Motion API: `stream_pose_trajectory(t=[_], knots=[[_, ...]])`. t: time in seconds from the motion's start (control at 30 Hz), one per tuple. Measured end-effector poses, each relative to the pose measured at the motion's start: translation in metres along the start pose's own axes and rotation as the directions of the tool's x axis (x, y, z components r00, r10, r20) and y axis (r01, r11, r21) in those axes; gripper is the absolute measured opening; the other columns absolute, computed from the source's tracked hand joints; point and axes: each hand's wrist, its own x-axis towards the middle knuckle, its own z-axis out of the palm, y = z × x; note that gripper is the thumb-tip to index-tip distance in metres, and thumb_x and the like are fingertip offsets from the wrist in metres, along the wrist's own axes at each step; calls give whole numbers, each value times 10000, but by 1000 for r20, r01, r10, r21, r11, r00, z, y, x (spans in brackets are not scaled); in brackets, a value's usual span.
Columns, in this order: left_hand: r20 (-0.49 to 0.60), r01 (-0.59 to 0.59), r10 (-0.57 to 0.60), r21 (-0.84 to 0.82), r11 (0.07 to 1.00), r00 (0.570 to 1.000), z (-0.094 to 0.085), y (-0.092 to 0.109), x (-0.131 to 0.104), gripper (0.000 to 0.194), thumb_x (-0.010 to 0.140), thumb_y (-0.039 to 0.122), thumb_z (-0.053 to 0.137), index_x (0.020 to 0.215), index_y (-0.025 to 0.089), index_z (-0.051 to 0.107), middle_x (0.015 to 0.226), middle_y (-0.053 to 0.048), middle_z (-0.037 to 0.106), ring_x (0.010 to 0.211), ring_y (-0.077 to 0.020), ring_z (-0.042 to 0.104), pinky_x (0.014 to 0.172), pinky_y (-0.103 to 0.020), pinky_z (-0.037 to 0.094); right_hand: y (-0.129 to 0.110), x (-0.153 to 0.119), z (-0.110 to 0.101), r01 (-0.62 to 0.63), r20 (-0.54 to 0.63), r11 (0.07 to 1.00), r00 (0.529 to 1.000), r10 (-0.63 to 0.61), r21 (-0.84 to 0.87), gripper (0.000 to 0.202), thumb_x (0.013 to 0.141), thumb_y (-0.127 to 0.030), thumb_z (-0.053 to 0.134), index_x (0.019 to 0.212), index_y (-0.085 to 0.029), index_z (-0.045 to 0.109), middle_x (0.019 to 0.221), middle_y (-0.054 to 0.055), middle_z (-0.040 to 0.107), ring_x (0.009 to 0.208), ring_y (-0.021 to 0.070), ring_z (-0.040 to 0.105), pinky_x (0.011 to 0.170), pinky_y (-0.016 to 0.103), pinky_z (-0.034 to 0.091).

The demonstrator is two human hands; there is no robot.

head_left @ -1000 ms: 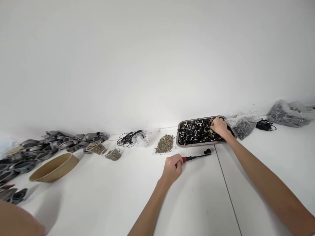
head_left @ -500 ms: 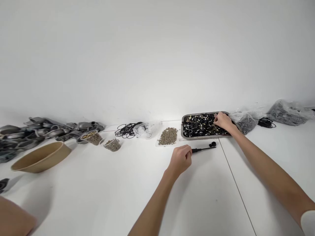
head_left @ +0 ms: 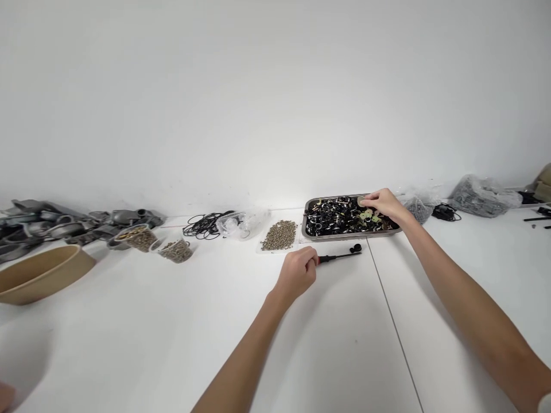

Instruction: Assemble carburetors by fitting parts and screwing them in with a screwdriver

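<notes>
One pale disc [head_left: 360, 201], perhaps a washer though too small to be sure, is pinched in the right hand [head_left: 385, 203] over the parts tray [head_left: 336, 236], best lifted by its edge, while the left hand [head_left: 298, 269] grips a slim-shafted tool [head_left: 340, 256], best held steady

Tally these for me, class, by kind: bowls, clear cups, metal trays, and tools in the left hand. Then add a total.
Bowl: 1
Clear cups: 2
Metal tray: 1
Tool in the left hand: 1
Total: 5
</notes>
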Motion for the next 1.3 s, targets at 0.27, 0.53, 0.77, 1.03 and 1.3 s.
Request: stream_pose_trajectory(t=[0.27, 0.53, 0.77, 1.03, 1.3], knots=[[115, 74, -67, -59, 995, 991, 12, 26, 0, 264, 830, 118, 456, 1061, 179, 569, 845, -14, 598, 567, -74, 453, 555, -208, 387, -12, -109, 30, -219, 378, 871, 925, 42, 440, 414, 587, -472, 839, 764, -106, 761, 833, 117, 707, 710, 135, 574, 634, 267, 456], [313, 107, -57, -145, 984, 948, 30, 48, -7, 329, 824, 223, 660, 1143, 246, 582, 904, 8, 573, 666, -81, 498, 601, -214, 458, -8, -166, 50, -338, 395, 743, 912, 108, 578, 366, 621, -471, 803, 788, -148, 766, 854, 72, 684, 743, 113, 516, 689, 269, 390], [199, 67, -30, -185, 981, 980, 35, 45, -11, 317, 847, 238, 658, 1158, 230, 592, 855, 4, 595, 648, -73, 511, 573, -199, 459, -9, -169, 53, -360, 414, 727, 903, 115, 584, 274, 652, -403, 789, 767, -155, 776, 809, 57, 669, 729, 111, 487, 680, 273, 371], [153, -10, 38, -180, 984, 987, 38, 41, -14, 251, 889, 266, 623, 1133, 206, 628, 855, -18, 636, 645, -74, 544, 565, -202, 501, -5, -169, 57, -367, 401, 702, 907, 125, 610, 280, 646, -398, 797, 794, -160, 787, 839, 70, 697, 766, 129, 540, 717, 283, 420], [130, -31, 58, -206, 978, 990, 39, 38, -13, 193, 905, 313, 614, 1042, 189, 674, 819, -16, 644, 605, -60, 531, 543, -186, 509, -2, -169, 60, -350, 396, 717, 911, 112, 602, 243, 638, -376, 785, 759, -165, 777, 773, 44, 677, 685, 102, 500, 695, 279, 416]])
